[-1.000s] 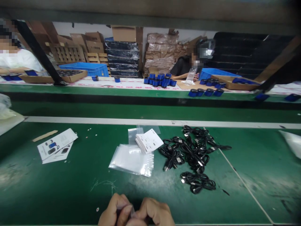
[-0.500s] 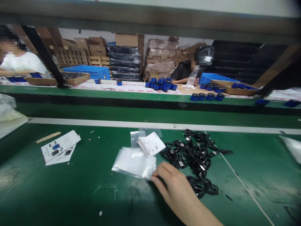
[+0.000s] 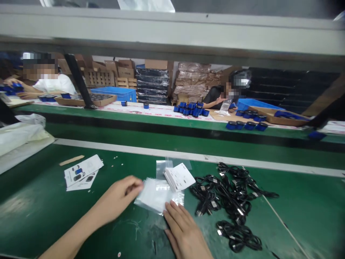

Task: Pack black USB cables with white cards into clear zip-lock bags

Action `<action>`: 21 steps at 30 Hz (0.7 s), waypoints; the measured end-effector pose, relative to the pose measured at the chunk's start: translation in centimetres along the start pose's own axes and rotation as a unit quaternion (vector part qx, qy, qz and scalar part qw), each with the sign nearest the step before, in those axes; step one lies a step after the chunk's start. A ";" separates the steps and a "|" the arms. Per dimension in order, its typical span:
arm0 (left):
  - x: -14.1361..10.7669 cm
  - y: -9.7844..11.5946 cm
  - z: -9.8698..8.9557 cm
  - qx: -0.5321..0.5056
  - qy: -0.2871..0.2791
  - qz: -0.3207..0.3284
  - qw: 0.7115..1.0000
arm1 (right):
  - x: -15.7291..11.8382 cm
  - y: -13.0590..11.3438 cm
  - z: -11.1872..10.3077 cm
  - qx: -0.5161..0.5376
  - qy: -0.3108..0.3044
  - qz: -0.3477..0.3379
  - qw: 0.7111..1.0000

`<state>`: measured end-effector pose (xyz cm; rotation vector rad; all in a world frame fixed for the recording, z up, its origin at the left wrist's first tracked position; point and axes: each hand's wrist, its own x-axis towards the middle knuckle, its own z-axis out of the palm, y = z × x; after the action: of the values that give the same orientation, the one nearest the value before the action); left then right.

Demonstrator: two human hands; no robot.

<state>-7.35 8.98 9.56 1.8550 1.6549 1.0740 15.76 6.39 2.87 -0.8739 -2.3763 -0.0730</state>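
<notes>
A small stack of clear plastic zip bags (image 3: pixel 155 194) lies on the green table in front of me. My right hand (image 3: pixel 183 228) rests on the lower right of the stack, its fingers stretched out flat. At the upper left edge of the bags is my left hand (image 3: pixel 125 192), with fingers curled and thumb and forefinger close together; what they pinch, if anything, I cannot make out. A pile of folded white leaflets (image 3: pixel 181 177) sits over the top right of the bags. Right of them is a heap of coiled black USB cables (image 3: pixel 223 190).
Two printed cards (image 3: pixel 83 172) and a wooden stick (image 3: pixel 71 160) lie at left, near a white plastic sack (image 3: pixel 21 144). Beyond a pale strip (image 3: pixel 134 153), blue cylindrical items (image 3: pixel 191 109) stand on a raised bench where two people sit. A shelf beam (image 3: pixel 172 32) crosses overhead.
My left hand has come into view from the left and reached the bags. My right hand has gone from pinching the bags' edge to lying flat on them. The view has tilted up and left.
</notes>
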 end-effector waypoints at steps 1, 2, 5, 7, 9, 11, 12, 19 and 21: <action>2.6 0.0 0.7 0.026 -0.031 0.009 0.999 | 0.0 0.2 0.2 -0.002 0.003 -0.003 1.000; 5.0 0.0 1.7 0.057 -0.057 0.015 0.997 | -0.1 0.3 0.3 -0.008 0.014 -0.006 1.000; 10.1 -0.5 5.2 0.148 -0.068 0.004 0.987 | -0.2 0.8 1.1 -0.033 0.065 -0.026 0.997; 11.5 -0.8 7.0 0.189 -0.089 0.002 0.978 | -0.2 1.1 1.7 -0.044 0.089 -0.040 0.994; 11.7 -0.9 7.5 0.214 -0.117 0.000 0.970 | -0.3 1.2 2.2 -0.048 0.102 -0.043 0.993; 11.1 -0.9 6.7 0.229 -0.140 -0.006 0.963 | -0.4 1.2 2.6 -0.048 0.117 -0.036 0.991; 10.5 -0.8 5.9 0.234 -0.149 -0.012 0.961 | -0.4 1.1 2.6 -0.048 0.121 -0.032 0.991; 3.8 -0.5 0.4 0.238 -0.155 -0.052 0.958 | -0.5 0.9 2.0 -0.050 0.092 -0.022 0.994; 1.5 -0.8 0.1 0.240 -0.141 -0.067 0.958 | -0.7 0.6 1.8 -0.065 0.072 -0.010 0.995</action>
<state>-7.77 10.64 9.27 2.0254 1.9462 0.3406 15.61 6.89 0.91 -0.8744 -2.2650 -0.2934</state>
